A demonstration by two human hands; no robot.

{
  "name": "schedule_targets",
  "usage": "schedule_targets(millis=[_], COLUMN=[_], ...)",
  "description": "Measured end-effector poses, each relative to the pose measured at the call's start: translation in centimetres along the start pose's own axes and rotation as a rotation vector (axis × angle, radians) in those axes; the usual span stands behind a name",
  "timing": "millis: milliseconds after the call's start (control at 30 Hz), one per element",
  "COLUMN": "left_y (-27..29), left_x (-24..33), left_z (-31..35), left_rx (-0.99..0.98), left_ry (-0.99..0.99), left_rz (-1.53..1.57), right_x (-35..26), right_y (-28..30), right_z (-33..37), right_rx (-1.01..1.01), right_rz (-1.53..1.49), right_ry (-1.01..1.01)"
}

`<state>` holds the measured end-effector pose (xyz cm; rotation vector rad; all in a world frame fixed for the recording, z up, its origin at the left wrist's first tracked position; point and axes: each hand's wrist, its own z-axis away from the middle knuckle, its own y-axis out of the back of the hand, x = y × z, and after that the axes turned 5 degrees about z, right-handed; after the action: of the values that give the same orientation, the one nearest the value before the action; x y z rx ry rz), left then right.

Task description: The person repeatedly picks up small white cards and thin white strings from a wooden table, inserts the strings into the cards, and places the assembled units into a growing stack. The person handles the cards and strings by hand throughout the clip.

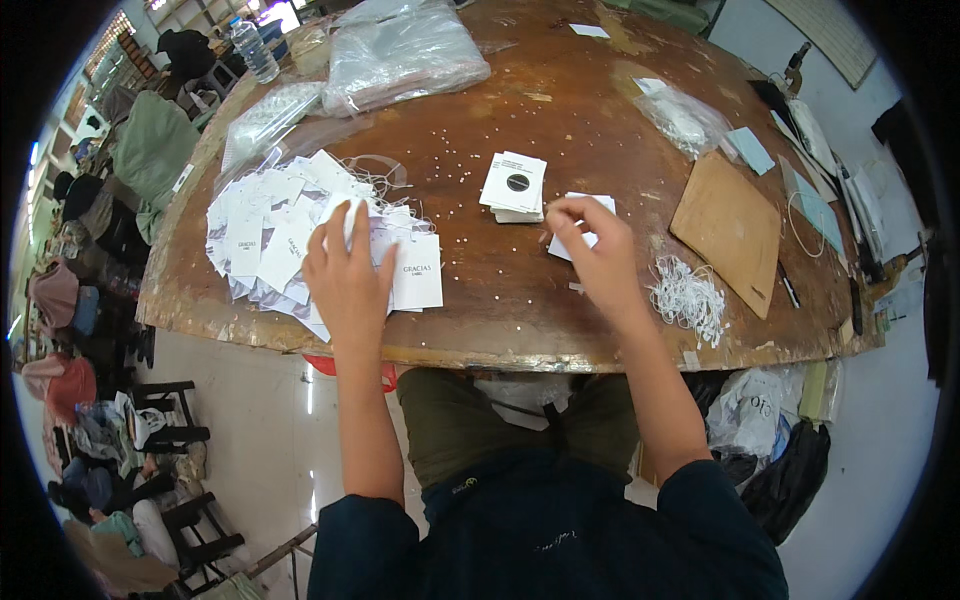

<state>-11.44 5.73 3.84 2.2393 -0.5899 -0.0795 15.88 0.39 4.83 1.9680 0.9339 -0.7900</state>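
Note:
My left hand (345, 275) lies flat, fingers spread, on a heap of white paper tags (270, 240) at the left of the worn wooden table (500, 330). My right hand (595, 255) is pinched over a white card (580, 235) lying on the table; whether it grips the card or a thin string I cannot tell. Just left of it stands a small stack of white cards with a black dot (515, 185). A tangle of white strings (688, 295) lies to the right of my right hand.
Clear plastic bags (400, 50) lie at the back, with a water bottle (252, 48) to their left. A brown board (728, 228) and a small bag of white pieces (680, 118) sit at the right. Stools (170, 420) and bags crowd the floor on the left.

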Motion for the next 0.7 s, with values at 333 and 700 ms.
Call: schedule_targets(millis=[333, 700], left_y=[-3.1, -5.2], left_x=[-1.9, -3.1], left_z=[2.2, -0.9], left_rx=[-0.442, -0.355], left_ry=[-0.15, -0.161], left_rz=[-0.071, -0.14], right_x=[4.3, 4.9], right_y=[0.5, 0.6], right_z=[0.9, 1.1], right_rx=[0.099, 0.064], right_rz=[0.431, 0.484], right_ry=[0.191, 0.144])
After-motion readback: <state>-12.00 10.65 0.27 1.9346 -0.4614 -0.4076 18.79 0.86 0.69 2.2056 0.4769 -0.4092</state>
